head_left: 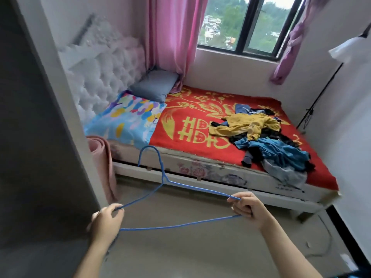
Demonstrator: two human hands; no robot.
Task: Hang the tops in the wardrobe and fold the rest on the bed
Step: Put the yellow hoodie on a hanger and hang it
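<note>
Red bedspread (190, 109) at 1 o'clock is bearing crumpled clothes (261, 133); left hand (106, 217) and right hand (249, 209) are pinching opposite ends of a blue wire hanger (165, 179).

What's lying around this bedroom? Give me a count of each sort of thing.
Blue hanger: 1
Mixed clothes pile: 1
Pillows, grey and patterned: 2
Curtains, pink and purple: 2
Pink rolled mat: 1
Total: 7
</note>
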